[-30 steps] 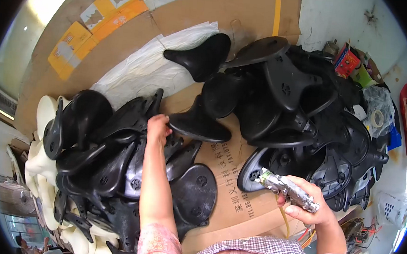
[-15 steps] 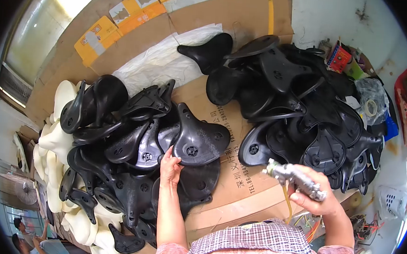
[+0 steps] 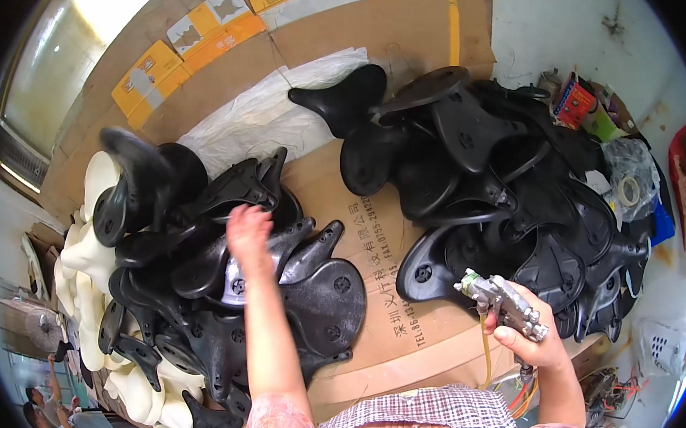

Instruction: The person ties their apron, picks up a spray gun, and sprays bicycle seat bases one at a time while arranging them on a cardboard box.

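Observation:
My left hand [image 3: 249, 235] is over the left pile of black plastic bicycle saddle bases [image 3: 318, 292]. Its fingers are stretched out, slightly blurred, and hold nothing I can see. At the top left of that pile one saddle base [image 3: 130, 158] is smeared by motion, apart from my hand. My right hand [image 3: 542, 327] grips a metal spray gun [image 3: 504, 303], its nozzle turned left, above the cardboard in front of me. A second heap of black saddle bases [image 3: 476, 128] lies just beyond the gun.
Cream-coloured saddle pads [image 3: 90, 244] are stacked at the left edge. Printed cardboard [image 3: 376, 312] covers the table between the heaps. A clear plastic bag with a tape roll [image 3: 627, 186] sits at the right. Other people [image 3: 47, 404] are at the lower left.
My left hand has let go of the saddle base it held and moved up and left. A blurred saddle base now shows atop the left pile. The spray gun has barely moved.

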The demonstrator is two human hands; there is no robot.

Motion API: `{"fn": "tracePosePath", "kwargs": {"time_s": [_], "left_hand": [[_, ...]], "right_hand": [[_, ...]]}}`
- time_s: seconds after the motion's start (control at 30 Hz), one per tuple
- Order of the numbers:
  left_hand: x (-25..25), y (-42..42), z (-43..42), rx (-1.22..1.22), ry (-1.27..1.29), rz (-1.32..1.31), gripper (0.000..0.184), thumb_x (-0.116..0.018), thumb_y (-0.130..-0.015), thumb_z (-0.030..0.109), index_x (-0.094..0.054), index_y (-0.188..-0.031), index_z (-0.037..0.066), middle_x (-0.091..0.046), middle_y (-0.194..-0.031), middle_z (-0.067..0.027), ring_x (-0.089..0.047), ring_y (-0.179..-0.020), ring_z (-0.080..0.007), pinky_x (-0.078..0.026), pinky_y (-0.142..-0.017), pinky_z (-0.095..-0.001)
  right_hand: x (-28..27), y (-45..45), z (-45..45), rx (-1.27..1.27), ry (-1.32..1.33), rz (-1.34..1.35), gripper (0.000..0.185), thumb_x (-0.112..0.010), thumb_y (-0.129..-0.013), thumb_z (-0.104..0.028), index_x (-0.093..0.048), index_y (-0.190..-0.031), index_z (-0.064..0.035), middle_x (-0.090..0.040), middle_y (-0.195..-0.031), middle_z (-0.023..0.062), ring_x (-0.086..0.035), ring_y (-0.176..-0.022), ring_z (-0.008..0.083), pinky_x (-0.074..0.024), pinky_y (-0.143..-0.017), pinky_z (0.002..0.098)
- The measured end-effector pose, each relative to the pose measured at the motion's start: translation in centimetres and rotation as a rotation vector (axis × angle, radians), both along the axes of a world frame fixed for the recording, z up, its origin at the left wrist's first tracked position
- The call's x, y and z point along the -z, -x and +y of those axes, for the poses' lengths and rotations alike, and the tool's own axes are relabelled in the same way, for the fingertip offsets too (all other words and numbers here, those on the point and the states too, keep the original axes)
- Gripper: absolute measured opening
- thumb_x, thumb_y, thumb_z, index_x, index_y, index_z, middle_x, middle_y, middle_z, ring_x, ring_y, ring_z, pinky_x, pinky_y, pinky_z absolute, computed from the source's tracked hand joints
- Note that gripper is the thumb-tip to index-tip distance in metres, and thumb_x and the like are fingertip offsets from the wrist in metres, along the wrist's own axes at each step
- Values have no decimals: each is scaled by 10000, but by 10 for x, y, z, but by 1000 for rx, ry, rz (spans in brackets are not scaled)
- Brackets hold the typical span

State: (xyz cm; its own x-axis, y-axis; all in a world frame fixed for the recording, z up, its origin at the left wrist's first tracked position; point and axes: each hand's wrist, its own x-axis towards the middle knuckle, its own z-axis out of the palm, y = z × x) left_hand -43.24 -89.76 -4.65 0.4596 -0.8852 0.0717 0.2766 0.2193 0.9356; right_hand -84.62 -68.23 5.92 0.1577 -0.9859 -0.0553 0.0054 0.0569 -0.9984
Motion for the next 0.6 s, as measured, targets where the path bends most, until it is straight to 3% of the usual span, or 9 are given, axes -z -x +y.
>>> {"fn": "tracePosePath", "kwargs": {"time_s": [0.03,0.07,0.1,0.13,0.2,0.33,0.47,0.53,0.6], "left_hand": [[31,28,-22,11,-46,-242,376,-680,-807,53,-566,-1164,60,-639,-1047,-111,-635,-897,-214,-517,-793,-311],[53,55,-41,117,-147,-588,484,-729,-747,90,-561,-1199,46,-608,-1131,-128,-611,-978,-240,-497,-846,-343],[83,81,-55,73,1,-1000,556,-752,-691,128,-554,-1206,53,-573,-1178,-158,-531,-1118,-312,-417,-981,-403],[86,115,-60,119,72,-1163,554,-754,-690,162,-556,-1197,59,-534,-1234,-204,-474,-1179,-371,-364,-1024,-453],[88,154,-75,85,284,-1508,500,-734,-715,134,-559,-1173,36,-551,-1210,-204,-505,-1132,-383,-398,-990,-449],[104,146,-101,256,368,-1509,420,-686,-770,112,-558,-1165,51,-598,-1120,-190,-542,-1033,-406,-431,-929,-456],[31,101,-72,74,66,-953,295,-628,-849,103,-563,-1109,-21,-656,-951,-154,-634,-801,-295,-501,-738,-372],[44,58,-54,99,44,-562,232,-592,-892,100,-572,-1074,-43,-669,-955,-121,-640,-780,-222,-505,-694,-317],[36,32,-19,125,-212,3,217,-562,-913,84,-575,-1095,-33,-662,-984,-102,-651,-817,-190,-536,-695,-310]], "right_hand": [[4,-1,-5,-7,-6,-5,691,-724,-789,-174,-390,-1348,57,-617,-950,99,-600,-828,146,-504,-771,291],[7,-1,-12,-12,-10,-8,689,-723,-789,-170,-390,-1348,59,-617,-952,100,-599,-833,144,-502,-774,290],[9,0,-18,-38,5,30,685,-721,-789,-163,-392,-1347,60,-614,-966,99,-597,-837,140,-496,-781,288],[7,0,-23,-37,-28,-10,610,-718,-789,-84,-446,-1322,35,-633,-969,65,-603,-862,100,-498,-775,255],[9,-1,-32,-42,-2,38,617,-722,-781,-89,-449,-1321,30,-643,-955,79,-618,-858,113,-502,-776,262],[8,-3,-41,8,-14,-39,619,-730,-764,-118,-466,-1303,34,-650,-941,95,-632,-833,125,-514,-763,274],[8,-3,-41,-64,33,55,622,-741,-757,-142,-476,-1294,28,-651,-923,86,-628,-806,125,-517,-744,272],[6,-4,-39,-118,59,100,598,-740,-757,-131,-493,-1277,31,-651,-912,87,-622,-791,116,-507,-724,260],[5,-9,-36,-217,121,236,565,-730,-760,-112,-509,-1258,37,-648,-911,97,-618,-785,104,-492,-696,245]]}}
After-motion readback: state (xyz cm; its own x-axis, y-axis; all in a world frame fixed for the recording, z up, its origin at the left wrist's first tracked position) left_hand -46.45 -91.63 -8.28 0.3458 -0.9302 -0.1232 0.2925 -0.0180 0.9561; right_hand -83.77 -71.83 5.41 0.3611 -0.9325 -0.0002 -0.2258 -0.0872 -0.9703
